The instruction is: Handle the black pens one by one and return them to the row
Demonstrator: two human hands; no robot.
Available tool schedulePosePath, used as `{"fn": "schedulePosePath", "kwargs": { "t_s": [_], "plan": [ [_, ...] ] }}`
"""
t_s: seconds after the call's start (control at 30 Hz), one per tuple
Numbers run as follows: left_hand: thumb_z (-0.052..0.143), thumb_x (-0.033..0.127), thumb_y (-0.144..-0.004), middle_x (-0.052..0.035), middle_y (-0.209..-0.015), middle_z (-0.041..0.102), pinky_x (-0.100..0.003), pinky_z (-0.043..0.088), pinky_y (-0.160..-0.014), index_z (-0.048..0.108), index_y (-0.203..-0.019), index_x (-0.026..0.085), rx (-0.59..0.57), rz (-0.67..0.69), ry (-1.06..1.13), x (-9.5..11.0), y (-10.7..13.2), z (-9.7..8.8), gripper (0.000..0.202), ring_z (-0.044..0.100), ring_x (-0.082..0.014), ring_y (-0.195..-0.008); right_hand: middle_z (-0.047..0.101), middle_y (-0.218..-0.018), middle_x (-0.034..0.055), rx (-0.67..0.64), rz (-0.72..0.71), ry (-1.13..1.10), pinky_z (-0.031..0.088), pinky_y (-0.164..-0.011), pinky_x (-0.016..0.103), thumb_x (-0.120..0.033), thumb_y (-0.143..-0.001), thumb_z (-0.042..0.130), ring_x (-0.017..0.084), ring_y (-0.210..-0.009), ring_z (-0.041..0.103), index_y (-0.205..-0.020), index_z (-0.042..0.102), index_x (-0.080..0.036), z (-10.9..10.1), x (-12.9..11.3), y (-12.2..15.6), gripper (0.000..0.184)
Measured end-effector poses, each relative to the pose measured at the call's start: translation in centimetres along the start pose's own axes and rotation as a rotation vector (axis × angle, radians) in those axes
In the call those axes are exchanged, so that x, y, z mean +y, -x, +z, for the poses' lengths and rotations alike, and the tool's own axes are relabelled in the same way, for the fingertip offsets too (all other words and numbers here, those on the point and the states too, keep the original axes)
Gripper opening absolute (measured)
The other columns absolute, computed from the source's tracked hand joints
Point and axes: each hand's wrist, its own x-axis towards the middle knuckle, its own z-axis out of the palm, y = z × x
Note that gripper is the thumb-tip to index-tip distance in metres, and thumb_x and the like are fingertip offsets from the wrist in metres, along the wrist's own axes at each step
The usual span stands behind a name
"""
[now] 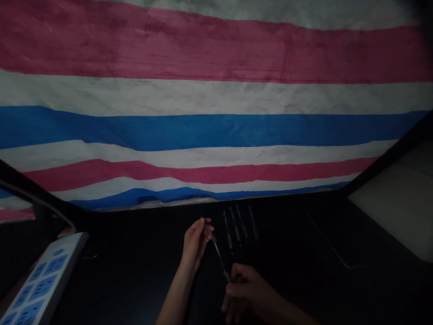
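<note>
My left hand (194, 243) pinches the far end of a slim pen (218, 253) between thumb and fingertips. My right hand (249, 291) has its fingers closed around the near end of the same pen. Between the hands the pen slants down to the right. A thin, lighter stretch like a refill shows between two thicker dark parts, but dim light hides whether these are joined. Just beyond my right hand, several dark pens (236, 227) lie side by side on the black tabletop (135, 271), pointing roughly away from me.
At the left edge lies a white power strip (72, 253) with blue socket faces. A striped red, white and blue sheet (216, 131) hangs behind the table, between dark frame bars. Towards the right, a thin pale line with a rounded corner (345, 265) shows on the dark surface.
</note>
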Motion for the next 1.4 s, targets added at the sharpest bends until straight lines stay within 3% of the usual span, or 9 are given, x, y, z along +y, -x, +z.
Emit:
{"fn": "schedulePosePath", "kwargs": {
  "t_s": [0.43,0.9,1.13,1.4],
  "plan": [
    [0.08,0.044,-0.059,-0.0008,-0.052,0.063,-0.013,0.039,-0.039,0.069,-0.076,0.009,-0.001,-0.004,-0.041,0.3,0.2,0.1,0.04,0.051,-0.0055,-0.041,0.07,-0.063,0.0058,0.002,-0.028,-0.013,0.042,-0.042,0.02,-0.032,-0.072,0.064,0.018,-0.048,0.066,-0.083,0.037,-0.019,-0.2,0.2,-0.1,0.032],
    [0.08,0.045,-0.06,-0.0012,-0.055,0.065,-0.014,0.04,-0.043,0.069,-0.079,0.01,0.043,0.036,-0.057,0.2,-0.2,-0.2,0.041,0.052,-0.0053,-0.043,0.069,-0.063,0.0054,-0.026,-0.015,-0.005,0.042,-0.044,0.022,-0.04,-0.07,0.069,0.018,-0.049,0.066,-0.085,0.036,-0.02,-0.4,0.1,-0.1,0.041],
    [0.077,0.046,-0.065,-0.0036,-0.056,0.066,-0.015,0.038,-0.041,0.069,-0.078,0.01,-0.102,0.02,-0.157,-0.7,0.0,-0.2,0.039,0.052,-0.0059,-0.041,0.068,-0.061,0.0047,0.016,-0.003,-0.012,0.043,-0.044,0.022,-0.04,-0.068,0.07,0.018,-0.047,0.064,-0.081,0.038,-0.019,0.3,-1.1,0.2,0.04],
    [0.079,0.039,-0.066,-0.006,-0.054,0.068,-0.017,0.039,-0.04,0.06,-0.064,0.012,-0.283,-0.035,-0.28,-0.7,0.6,-0.1,0.032,0.053,-0.0081,-0.039,0.067,-0.061,0.0028,0.092,0.005,0.01,0.04,-0.039,0.019,-0.041,-0.066,0.07,0.014,-0.043,0.061,-0.077,0.038,-0.019,0.7,-1.7,0.2,0.04]
  ]
}}
